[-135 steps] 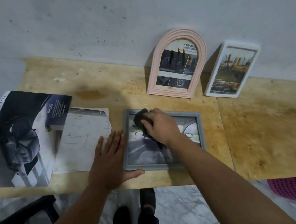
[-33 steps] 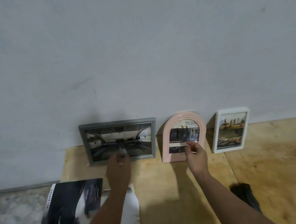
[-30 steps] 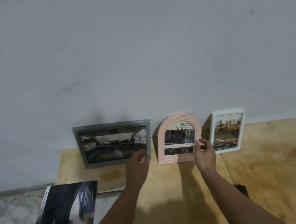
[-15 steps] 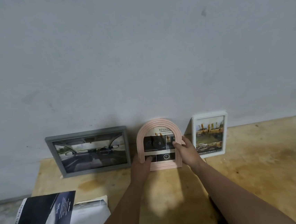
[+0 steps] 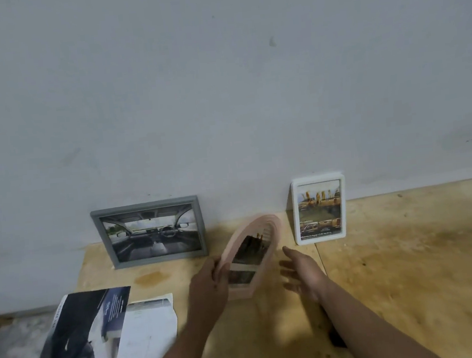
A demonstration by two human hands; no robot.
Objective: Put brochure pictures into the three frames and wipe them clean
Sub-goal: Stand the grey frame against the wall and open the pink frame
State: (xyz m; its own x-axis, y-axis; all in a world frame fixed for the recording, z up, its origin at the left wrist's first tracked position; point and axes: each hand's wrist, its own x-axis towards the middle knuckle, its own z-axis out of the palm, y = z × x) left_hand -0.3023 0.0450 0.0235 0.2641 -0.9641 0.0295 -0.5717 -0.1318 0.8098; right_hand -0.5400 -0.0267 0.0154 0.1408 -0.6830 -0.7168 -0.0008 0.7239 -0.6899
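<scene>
A pink arched frame [image 5: 253,252] with a brochure picture in it is off the wall, tilted and blurred above the wooden table [image 5: 410,263]. My left hand [image 5: 208,291] grips its left edge. Just to the frame's right, my right hand [image 5: 301,273] is off it, fingers spread and holding nothing. The grey frame [image 5: 149,232] with a car-interior picture leans on the wall at the left. At the right, the white frame [image 5: 320,209] with its picture leans on the wall too.
An open brochure [image 5: 80,344] and a cut white page [image 5: 146,337] lie at the table's front left. A dark cloth [image 5: 335,339] shows partly under my right forearm. The grey wall [image 5: 221,93] stands right behind the frames.
The pink frame has come away from the wall and tipped towards me in my left hand. My right hand has let go of its right edge and opened.
</scene>
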